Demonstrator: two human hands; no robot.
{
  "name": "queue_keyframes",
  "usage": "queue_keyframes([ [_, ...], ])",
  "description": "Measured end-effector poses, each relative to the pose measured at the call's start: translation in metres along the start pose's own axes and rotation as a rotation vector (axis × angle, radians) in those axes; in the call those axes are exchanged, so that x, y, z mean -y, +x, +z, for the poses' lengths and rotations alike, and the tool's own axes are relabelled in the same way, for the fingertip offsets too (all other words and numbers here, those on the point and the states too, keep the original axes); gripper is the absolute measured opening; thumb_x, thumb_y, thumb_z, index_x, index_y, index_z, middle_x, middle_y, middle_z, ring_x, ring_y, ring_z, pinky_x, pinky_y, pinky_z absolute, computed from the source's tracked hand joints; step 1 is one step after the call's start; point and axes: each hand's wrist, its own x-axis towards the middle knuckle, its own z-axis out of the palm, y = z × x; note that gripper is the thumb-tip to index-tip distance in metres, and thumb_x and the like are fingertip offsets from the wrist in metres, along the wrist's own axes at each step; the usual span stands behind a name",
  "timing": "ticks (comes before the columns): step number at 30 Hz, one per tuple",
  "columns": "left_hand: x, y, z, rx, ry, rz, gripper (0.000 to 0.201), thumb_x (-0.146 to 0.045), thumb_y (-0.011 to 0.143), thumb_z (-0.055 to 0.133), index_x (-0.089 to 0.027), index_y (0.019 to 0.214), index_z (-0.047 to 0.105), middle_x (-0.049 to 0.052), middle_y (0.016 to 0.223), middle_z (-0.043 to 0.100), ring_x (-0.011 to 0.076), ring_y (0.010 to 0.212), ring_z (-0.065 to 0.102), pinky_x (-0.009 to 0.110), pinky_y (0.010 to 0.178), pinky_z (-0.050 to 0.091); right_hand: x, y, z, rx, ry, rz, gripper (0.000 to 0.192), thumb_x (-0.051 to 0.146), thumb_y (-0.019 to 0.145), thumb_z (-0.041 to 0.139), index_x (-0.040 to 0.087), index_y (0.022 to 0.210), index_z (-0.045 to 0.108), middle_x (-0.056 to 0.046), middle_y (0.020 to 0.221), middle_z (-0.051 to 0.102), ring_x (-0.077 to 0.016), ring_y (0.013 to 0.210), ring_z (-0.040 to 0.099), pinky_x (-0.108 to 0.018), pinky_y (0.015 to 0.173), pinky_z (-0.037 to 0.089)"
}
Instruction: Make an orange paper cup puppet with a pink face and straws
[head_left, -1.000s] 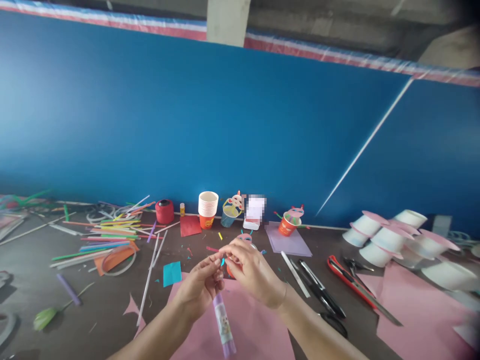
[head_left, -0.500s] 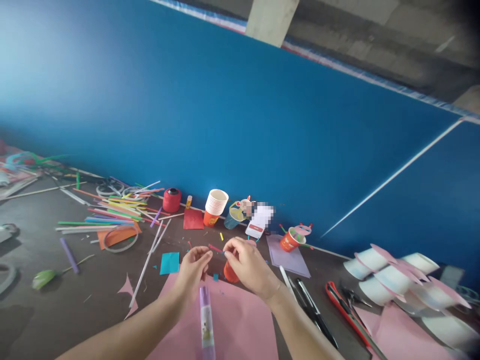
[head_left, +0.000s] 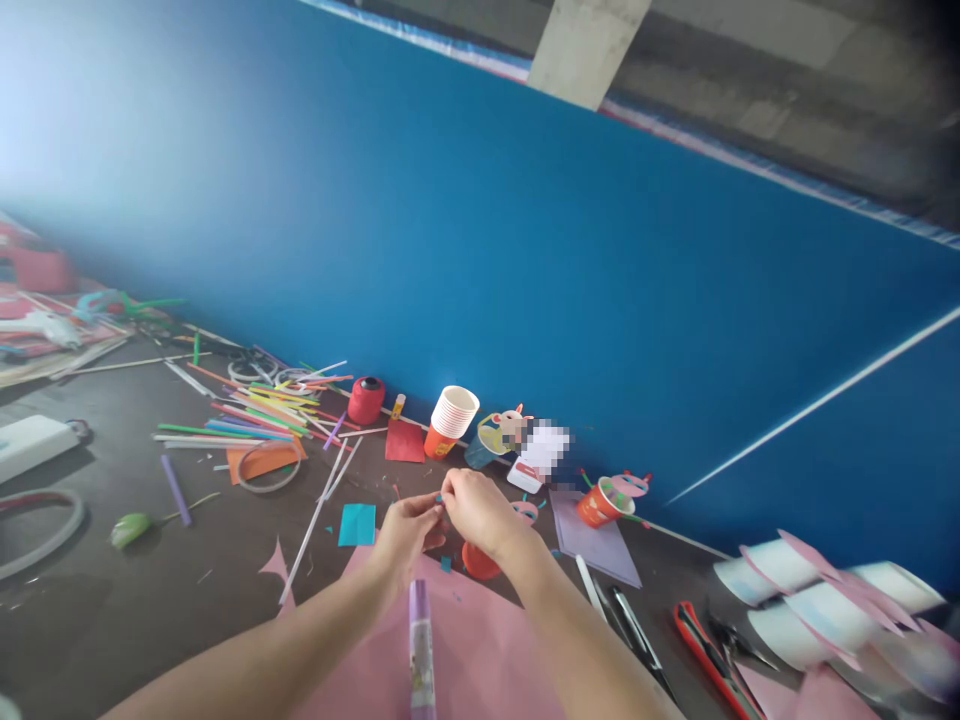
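Both hands meet above the near edge of a dark tabletop [head_left: 112, 610] set against a blue wall. The left hand [head_left: 405, 535] has its fingers curled inward, with thumb and forefinger pinched at the point where the two hands touch. The right hand [head_left: 480, 515] is likewise pinched at the fingertips, pressed against the left. A tiny teal scrap [head_left: 440, 497] shows at the meeting point; whether one hand or both grip it cannot be told, as the piece is too small.

A purple glue stick [head_left: 421, 655] stands just below the left hand, rising between the two forearms; contact with the left palm cannot be confirmed. An orange paper cup [head_left: 480, 562] lies on its side directly under the right hand, partly hidden by it. Both rest over a pink paper sheet [head_left: 480, 650] spread beneath the forearms.

Left of the left hand lies a teal paper square [head_left: 357, 524], and beyond it a scatter of coloured straws [head_left: 247, 425]. Beyond the hands, against the wall, stand a red thread spool [head_left: 366, 399], a stack of paper cups [head_left: 451, 420] and a red paper square [head_left: 405, 441]. Right of the right hand sit a decorated orange cup [head_left: 600, 503] on a lilac sheet [head_left: 596, 530], black pens [head_left: 637, 640] and a red-handled cutter [head_left: 709, 660]. Farther right, white paper bowls [head_left: 810, 610] appear blurred.
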Motion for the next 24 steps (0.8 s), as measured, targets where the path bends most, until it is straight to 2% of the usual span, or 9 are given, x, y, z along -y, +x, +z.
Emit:
queue_keyframes([
  [11, -0.002, -0.002, 0.001, 0.04, -0.003, 0.038, 0.028, -0.024, 0.061, 0.072, -0.012, 0.086, 0.071, 0.003, 0.059, 0.064, 0.0088, 0.049, 0.054, 0.021, 0.051, 0.044, 0.001, 0.005, 0.003, -0.007, -0.022, 0.03, 0.013, 0.014, 0.075, 0.051, 0.017, 0.08, 0.063, -0.008, 0.079, 0.067, -0.0193, 0.075, 0.062, -0.025, 0.061, 0.039],
  [20, 0.006, 0.006, -0.002, 0.007, -0.043, 0.041, 0.025, -0.021, 0.057, 0.075, -0.01, 0.079, 0.072, 0.002, 0.054, 0.062, 0.008, 0.045, 0.052, 0.022, 0.05, 0.044, 0.002, 0.003, 0.007, -0.057, 0.029, 0.047, 0.014, 0.017, 0.076, 0.05, 0.017, 0.074, 0.064, -0.006, 0.075, 0.067, -0.0174, 0.071, 0.062, -0.024, 0.061, 0.04],
  [24, 0.004, 0.005, -0.002, -0.026, -0.054, 0.04, 0.023, -0.021, 0.056, 0.076, -0.01, 0.076, 0.071, 0.003, 0.056, 0.063, 0.0094, 0.048, 0.055, 0.023, 0.053, 0.046, 0.005, -0.006, 0.002, -0.123, 0.079, 0.053, 0.015, 0.018, 0.077, 0.05, 0.017, 0.085, 0.063, -0.006, 0.082, 0.066, -0.0171, 0.077, 0.061, -0.024, 0.067, 0.042],
])
